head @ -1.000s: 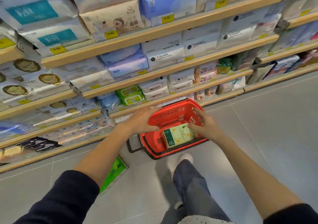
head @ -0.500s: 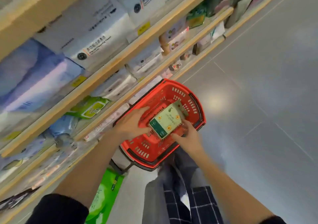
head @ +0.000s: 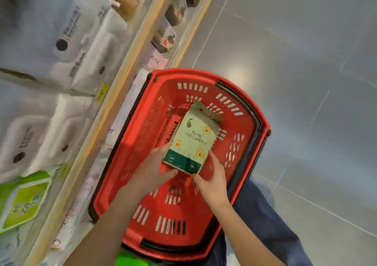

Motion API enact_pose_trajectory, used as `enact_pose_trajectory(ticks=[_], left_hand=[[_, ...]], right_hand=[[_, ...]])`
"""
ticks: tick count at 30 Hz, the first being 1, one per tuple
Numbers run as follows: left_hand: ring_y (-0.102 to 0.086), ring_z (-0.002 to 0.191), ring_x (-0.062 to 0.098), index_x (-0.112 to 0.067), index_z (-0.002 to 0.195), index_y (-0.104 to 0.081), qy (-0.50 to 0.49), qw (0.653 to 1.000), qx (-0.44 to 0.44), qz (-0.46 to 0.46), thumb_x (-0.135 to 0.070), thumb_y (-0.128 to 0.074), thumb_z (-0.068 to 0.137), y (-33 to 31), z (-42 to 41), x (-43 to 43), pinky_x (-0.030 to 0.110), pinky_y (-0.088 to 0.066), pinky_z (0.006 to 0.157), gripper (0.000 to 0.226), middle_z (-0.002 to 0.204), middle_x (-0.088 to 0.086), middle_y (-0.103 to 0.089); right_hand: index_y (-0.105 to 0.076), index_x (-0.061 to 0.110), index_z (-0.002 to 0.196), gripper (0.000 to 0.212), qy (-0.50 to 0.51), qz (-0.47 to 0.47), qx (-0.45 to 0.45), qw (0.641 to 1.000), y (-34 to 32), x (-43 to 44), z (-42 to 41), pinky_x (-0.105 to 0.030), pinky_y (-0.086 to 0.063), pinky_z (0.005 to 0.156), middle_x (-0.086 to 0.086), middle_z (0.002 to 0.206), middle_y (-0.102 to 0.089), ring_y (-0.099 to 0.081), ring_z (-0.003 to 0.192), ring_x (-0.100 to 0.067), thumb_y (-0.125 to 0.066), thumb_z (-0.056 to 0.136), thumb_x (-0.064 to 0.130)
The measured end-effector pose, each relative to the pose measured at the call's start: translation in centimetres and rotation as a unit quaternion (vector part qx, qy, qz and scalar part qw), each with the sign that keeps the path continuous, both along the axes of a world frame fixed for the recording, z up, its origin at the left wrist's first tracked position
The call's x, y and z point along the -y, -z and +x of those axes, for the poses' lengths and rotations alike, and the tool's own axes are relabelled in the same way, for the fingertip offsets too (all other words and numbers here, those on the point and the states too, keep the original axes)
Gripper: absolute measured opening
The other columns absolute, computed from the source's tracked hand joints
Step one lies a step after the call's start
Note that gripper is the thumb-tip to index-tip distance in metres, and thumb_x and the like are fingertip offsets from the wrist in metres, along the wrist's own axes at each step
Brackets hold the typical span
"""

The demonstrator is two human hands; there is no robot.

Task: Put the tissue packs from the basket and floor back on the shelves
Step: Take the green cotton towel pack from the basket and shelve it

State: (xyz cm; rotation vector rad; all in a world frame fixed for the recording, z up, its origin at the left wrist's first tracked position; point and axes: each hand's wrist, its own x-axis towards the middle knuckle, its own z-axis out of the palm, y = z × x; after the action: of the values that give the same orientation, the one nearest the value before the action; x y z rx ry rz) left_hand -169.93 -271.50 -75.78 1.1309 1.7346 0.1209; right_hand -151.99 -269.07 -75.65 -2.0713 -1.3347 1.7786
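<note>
A cream tissue pack point(head: 193, 141) with avocado prints and a dark green band is inside the red shopping basket point(head: 246, 155) on the floor. My left hand point(head: 155, 168) grips the pack's near left corner. My right hand point(head: 212, 179) holds its near right edge. A bright green tissue pack point(head: 132, 260) lies on the floor at the basket's near end, mostly hidden by my left arm.
Wooden shelves point(head: 114, 110) run along the left, stacked with white tissue bundles point(head: 67, 47) and a green-labelled pack point(head: 24, 202). Grey tiled floor point(head: 306, 61) lies to the right. My blue-trousered leg point(head: 261, 214) is beside the basket.
The view has dropped and swung closer over the basket. Both hands have closed on the avocado pack, the left moving from the basket's rim to the pack's corner.
</note>
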Motion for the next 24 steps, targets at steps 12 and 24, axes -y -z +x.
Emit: enact_pose_trajectory(ticks=[12,24], left_hand=[[-0.032,0.133,0.024,-0.041,0.145,-0.003,0.059,0.997,-0.039,-0.01,-0.027,-0.067,0.08,15.1,-0.3,-1.0,0.027,-0.032,0.099,0.092,0.15,0.008,-0.017],[-0.023,0.14,0.012,-0.065,0.132,0.008,0.035,0.998,0.036,-0.023,-0.027,-0.078,0.069,20.9,-0.5,0.2,0.045,-0.029,0.112,0.113,0.156,-0.005,-0.016]], right_hand=[[-0.026,0.032,0.141,0.087,0.1,-0.001,0.077,0.992,14.8,-0.7,-2.4,-0.042,-0.033,0.108,-0.012,0.146,-0.023,-0.036,0.129,-0.03,-0.067,0.071,0.003],[-0.025,0.035,0.141,0.089,0.066,0.052,0.157,0.984,18.3,1.0,-4.6,-0.031,-0.019,0.107,-0.011,0.151,-0.014,-0.014,0.135,-0.023,-0.073,0.067,0.022]])
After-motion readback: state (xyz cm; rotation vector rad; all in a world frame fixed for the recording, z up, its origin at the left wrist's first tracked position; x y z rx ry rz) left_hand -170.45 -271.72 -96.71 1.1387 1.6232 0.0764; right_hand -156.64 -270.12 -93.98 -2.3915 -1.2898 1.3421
